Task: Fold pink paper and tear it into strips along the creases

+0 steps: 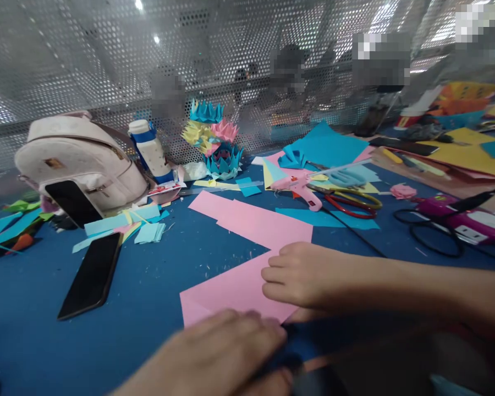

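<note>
A sheet of pink paper (226, 286) lies on the blue table, with a second pink piece (264, 223) behind it. My right hand (299, 275) rests on the nearer sheet's right part, its fingers curled down onto the paper and closed. Over the near edge of that sheet is my left hand (226, 352), blurred by motion; its fingertips point right, and whether they grip the paper is unclear. Behind the pink pieces are a pink glue gun (297, 186) and red-handled scissors (350, 206).
Two phones, one flat (91, 275) and one leaning (74, 202) on a white backpack (82, 159), are at left. Beyond stand a bottle (150, 151) and folded paper flowers (214, 137). A purple device (462, 217) with a black cable is at right.
</note>
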The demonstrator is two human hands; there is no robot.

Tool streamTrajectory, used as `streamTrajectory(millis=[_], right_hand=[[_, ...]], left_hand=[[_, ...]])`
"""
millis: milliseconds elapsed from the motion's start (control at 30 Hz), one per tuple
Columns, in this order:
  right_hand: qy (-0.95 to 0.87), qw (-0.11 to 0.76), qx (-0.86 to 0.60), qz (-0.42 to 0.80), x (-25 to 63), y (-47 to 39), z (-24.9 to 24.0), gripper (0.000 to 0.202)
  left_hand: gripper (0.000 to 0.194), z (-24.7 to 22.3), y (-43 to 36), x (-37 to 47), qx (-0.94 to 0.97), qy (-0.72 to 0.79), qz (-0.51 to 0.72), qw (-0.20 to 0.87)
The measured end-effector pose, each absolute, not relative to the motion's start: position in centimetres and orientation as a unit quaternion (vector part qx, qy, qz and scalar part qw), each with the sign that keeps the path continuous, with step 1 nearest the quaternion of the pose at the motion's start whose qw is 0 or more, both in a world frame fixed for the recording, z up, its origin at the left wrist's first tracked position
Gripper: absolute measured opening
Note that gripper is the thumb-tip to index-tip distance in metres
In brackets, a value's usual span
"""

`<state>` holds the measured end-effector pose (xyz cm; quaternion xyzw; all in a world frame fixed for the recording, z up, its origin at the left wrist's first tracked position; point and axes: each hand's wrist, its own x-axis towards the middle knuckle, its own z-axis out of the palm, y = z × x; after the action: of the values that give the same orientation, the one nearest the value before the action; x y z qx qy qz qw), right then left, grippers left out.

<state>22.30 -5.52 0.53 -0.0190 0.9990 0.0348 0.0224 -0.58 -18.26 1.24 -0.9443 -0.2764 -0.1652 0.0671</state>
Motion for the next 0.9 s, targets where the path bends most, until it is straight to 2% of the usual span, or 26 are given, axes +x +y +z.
streamTrajectory(millis=[100,233,300,400,600,667,800,900], right_hand=[[0.999,0.036,-0.011,0.013,22.2,-5.5,1.0,0.025],[0.999,0.054,-0.007,0.002,22.6,-5.1,1.2,0.016],[0.998,0.063,-0.009,-0.004,22.9,-4.8,1.3,0.01],[0.997,0.061,0.013,-0.04,22.9,-4.2,1.2,0.013],[0.982,0.093,0.102,-0.131,21.9,-2.8,0.9,0.028],[0.975,0.104,0.122,-0.153,21.6,-2.4,1.0,0.03],[0.969,0.101,0.146,-0.17,21.2,-1.8,1.0,0.029],[0.962,0.094,0.165,-0.196,21.0,-1.2,0.6,0.027]], left_hand=[[0.039,-2.2,-19.1,1.1,-0.942,-0.251,-0.169,0.143],[0.043,-4.9,-19.3,0.3,-0.938,-0.285,-0.151,0.127],[0.04,-4.7,-19.3,-0.4,-0.943,-0.278,-0.135,0.122],[0.038,-3.6,-19.5,-0.7,-0.937,-0.299,-0.123,0.134],[0.036,-3.0,-19.2,0.9,-0.914,-0.286,-0.129,0.256],[0.041,-3.5,-18.7,1.2,-0.922,-0.282,-0.11,0.242],[0.065,-4.2,-17.8,0.9,-0.927,-0.322,-0.053,0.184],[0.059,-4.5,-17.6,0.5,-0.927,-0.331,-0.038,0.172]])
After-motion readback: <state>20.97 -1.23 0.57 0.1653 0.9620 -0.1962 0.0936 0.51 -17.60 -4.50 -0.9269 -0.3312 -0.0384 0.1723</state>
